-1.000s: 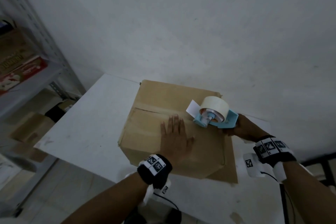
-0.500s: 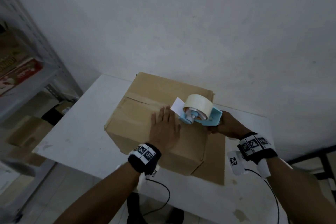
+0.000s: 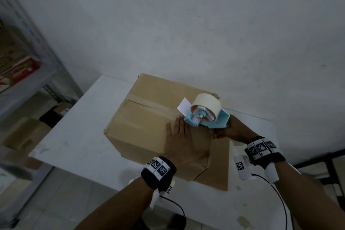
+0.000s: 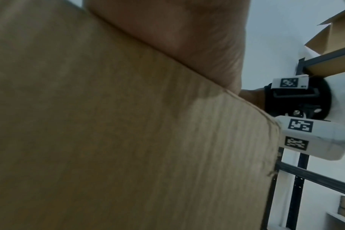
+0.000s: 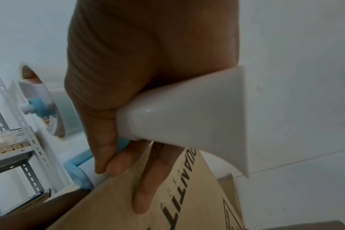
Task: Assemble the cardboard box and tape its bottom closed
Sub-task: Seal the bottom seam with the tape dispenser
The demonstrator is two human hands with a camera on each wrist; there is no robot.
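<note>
A brown cardboard box stands on the white table, flaps folded shut on top with a tape strip along the seam. My left hand lies flat with straight fingers on the box top; in the left wrist view the palm presses the cardboard. My right hand grips the handle of a light blue tape dispenser with a cream tape roll, held at the box's right end on the seam. In the right wrist view the fingers curl round the white handle.
A loose box flap sticks out at the lower right over the table. A metal shelf rack with boxes stands left. The wall is close behind the table. Cables hang from both wrists near the front edge.
The box has turned and shifted left on the table. The dispenser has come down onto the right end of the seam, and my left hand stays flat on the top.
</note>
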